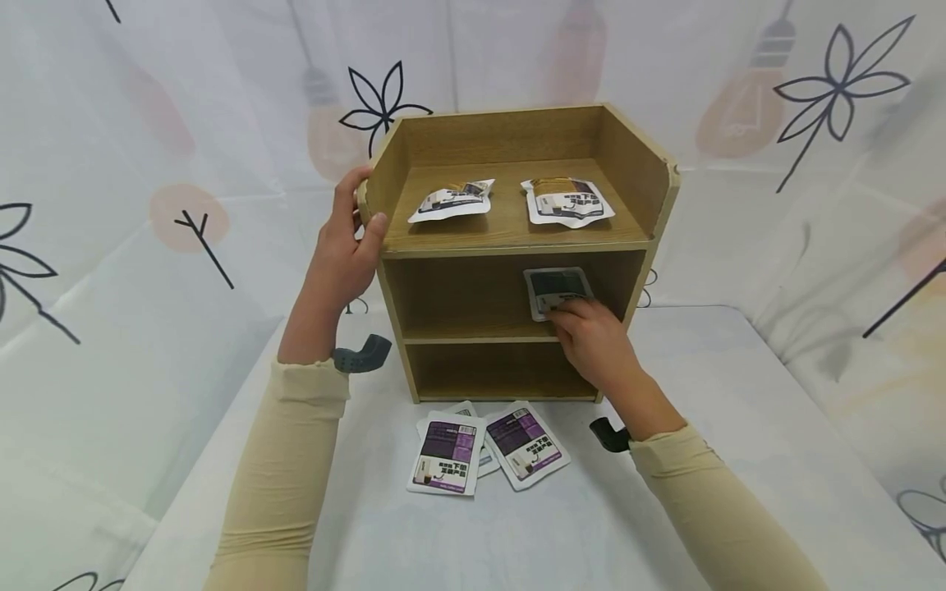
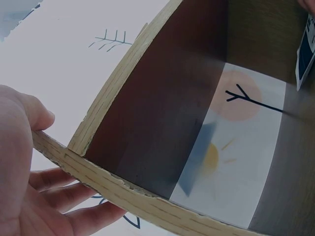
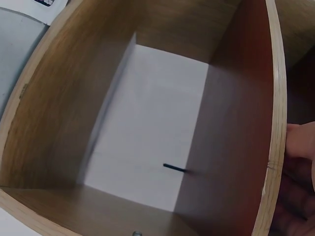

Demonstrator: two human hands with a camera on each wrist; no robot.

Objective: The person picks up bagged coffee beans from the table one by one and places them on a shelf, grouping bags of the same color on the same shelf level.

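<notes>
My left hand [image 1: 347, 242] grips the upper left side panel of a small wooden shelf [image 1: 517, 249]. In the left wrist view the thumb lies on one side of the panel's edge and the fingers on the other. My right hand [image 1: 594, 341] reaches into the middle compartment and pinches the lower edge of a flat sachet [image 1: 550, 287]. That sachet is white-edged with a dark panel and leans upright toward the back, right of centre. Part of the right hand [image 3: 299, 172] shows at the edge of the right wrist view, beyond a shelf board.
On the top level lie two white printed sachets, a left one [image 1: 454, 201] and a right one [image 1: 567, 202]. Purple and white sachets [image 1: 447, 451] overlap on the white table [image 1: 547, 542] before the shelf. A patterned cloth [image 1: 244, 123] hangs behind.
</notes>
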